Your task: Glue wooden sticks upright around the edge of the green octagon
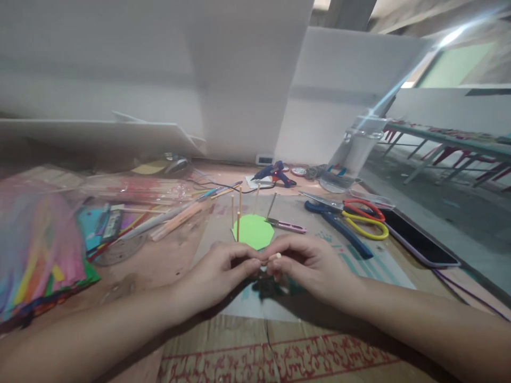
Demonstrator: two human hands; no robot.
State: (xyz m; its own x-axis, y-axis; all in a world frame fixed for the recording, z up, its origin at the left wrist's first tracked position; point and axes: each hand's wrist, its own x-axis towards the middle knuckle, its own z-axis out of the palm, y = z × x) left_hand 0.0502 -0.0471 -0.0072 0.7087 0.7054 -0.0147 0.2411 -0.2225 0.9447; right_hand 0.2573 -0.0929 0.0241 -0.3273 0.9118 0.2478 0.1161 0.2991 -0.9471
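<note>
My left hand (229,271) and my right hand (303,263) meet over a pale sheet (231,306), fingertips pinched close together. Between my right thumb and fingers shows the pale round end of a small stick (278,256). What my left fingers pinch is too small to make out. Just beyond my hands lies a bright green paper piece (253,231), with several thin wooden sticks (240,205) upright around its edge. A pink-handled cutter (289,226) rests beside it, its tip near the paper.
Blue pliers (345,231), red-and-yellow scissors (365,215) and a phone (419,239) lie at right. A blue glue gun (273,173) and a clear cup (349,157) stand farther back. Colourful strips (43,250) and pens (179,218) cover the left.
</note>
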